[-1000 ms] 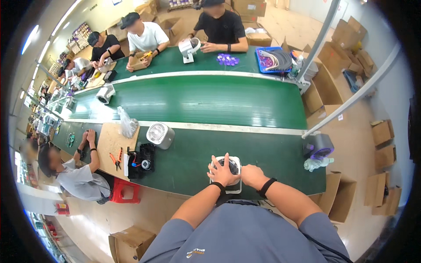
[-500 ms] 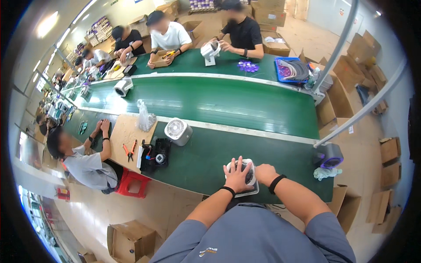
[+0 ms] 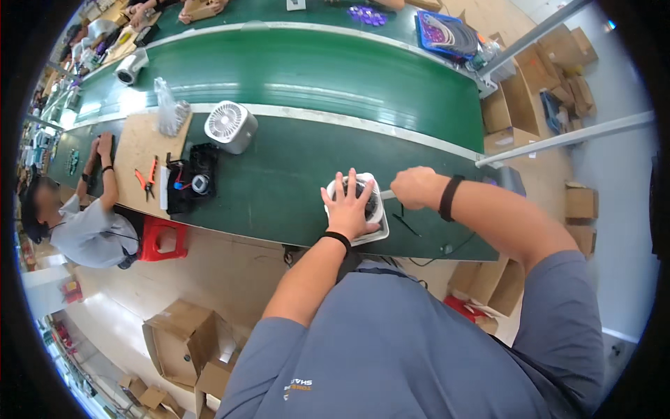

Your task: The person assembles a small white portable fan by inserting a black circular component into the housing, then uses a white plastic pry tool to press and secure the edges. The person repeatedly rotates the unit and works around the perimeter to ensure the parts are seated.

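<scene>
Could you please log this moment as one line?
left hand: spread on white housing | right hand: curled beside it, grip unclear | further left: white fan, orange-handled tool

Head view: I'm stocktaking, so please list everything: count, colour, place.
Housing: 1, white, near bench
Slim item: 1, dark, near bench
Fan: 1, white, near bench
Board: 1, tan, near bench
Open casing: 1, black, beside board
Hand tool: 1, orange, board
Bag: 1, clear, board
Conveyor: 1, green, upper centre
Tray: 1, blue, far bench
Small pieces: several, purple, far bench
Stool: 1, red, left
Cartons: many, brown, floor
Worker nearby: 1, grey-shirted, left
Left hand: 1, black-banded, on housing
Right hand: 1, black-banded, beside housing
</scene>
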The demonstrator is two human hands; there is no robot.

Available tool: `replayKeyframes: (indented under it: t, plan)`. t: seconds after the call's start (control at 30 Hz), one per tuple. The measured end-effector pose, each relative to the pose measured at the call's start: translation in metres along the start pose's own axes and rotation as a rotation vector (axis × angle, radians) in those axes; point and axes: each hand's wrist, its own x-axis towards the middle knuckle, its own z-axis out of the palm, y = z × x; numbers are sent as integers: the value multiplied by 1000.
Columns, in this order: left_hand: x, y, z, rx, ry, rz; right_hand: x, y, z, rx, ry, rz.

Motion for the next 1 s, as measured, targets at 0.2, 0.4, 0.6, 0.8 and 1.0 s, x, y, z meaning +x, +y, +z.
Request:
replayKeyframes:
  t: [0.2, 0.4, 0.6, 0.8, 1.0]
  plan:
    - [2, 3, 1, 24, -52, -12, 15, 57, 38, 211, -6, -154]
    - [4, 4, -2, 48, -90, -46, 9, 64, 50, 260, 44, -148]
    - [13, 10, -20, 64, -198, -81, 20, -6, -34, -194, 55, -199]
    - [16, 4, -10, -10, -99, -19, 47, 34, -33, -96, -144, -204]
    - [14, -1, -11, 51, -129, 28, 61, 30, 3, 19, -261, -312]
